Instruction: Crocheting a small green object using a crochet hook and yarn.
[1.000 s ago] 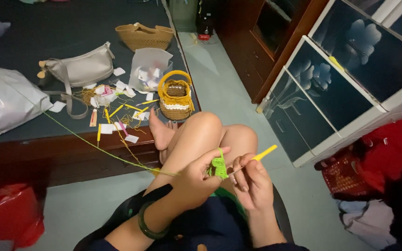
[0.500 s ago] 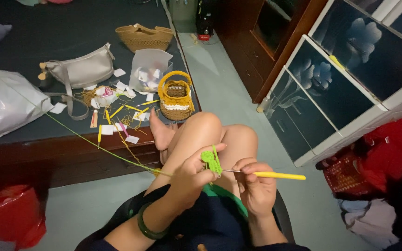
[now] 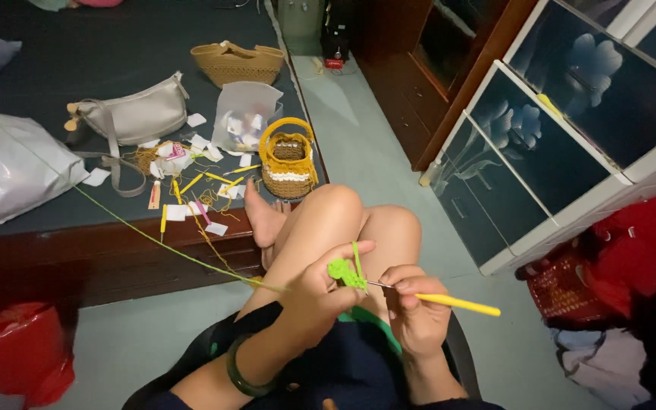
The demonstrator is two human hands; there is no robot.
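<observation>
My left hand (image 3: pixel 322 287) pinches a small bright green crochet piece (image 3: pixel 345 272) above my bent knees, with green yarn looped over the raised forefinger. The green yarn strand (image 3: pixel 161 244) runs from that hand up and left across the bed edge to a white plastic bag (image 3: pixel 11 162). My right hand (image 3: pixel 414 302) grips a crochet hook with a yellow handle (image 3: pixel 457 304); its metal tip points left into the green piece. A dark green bangle (image 3: pixel 238 373) sits on my left wrist.
On the dark bed (image 3: pixel 77 45) lie a yellow-brown crocheted basket (image 3: pixel 286 161), a tan woven bag (image 3: pixel 238 64), a beige handbag (image 3: pixel 132 116), a clear bag of small pieces and scattered paper tags. A glass-fronted cabinet (image 3: pixel 563 129) stands right, a red bag (image 3: pixel 13 351) lower left.
The yellow hook swung from pointing up-right to lying nearly level with its tip in the green piece. My left forefinger rose, lifting the yarn loop.
</observation>
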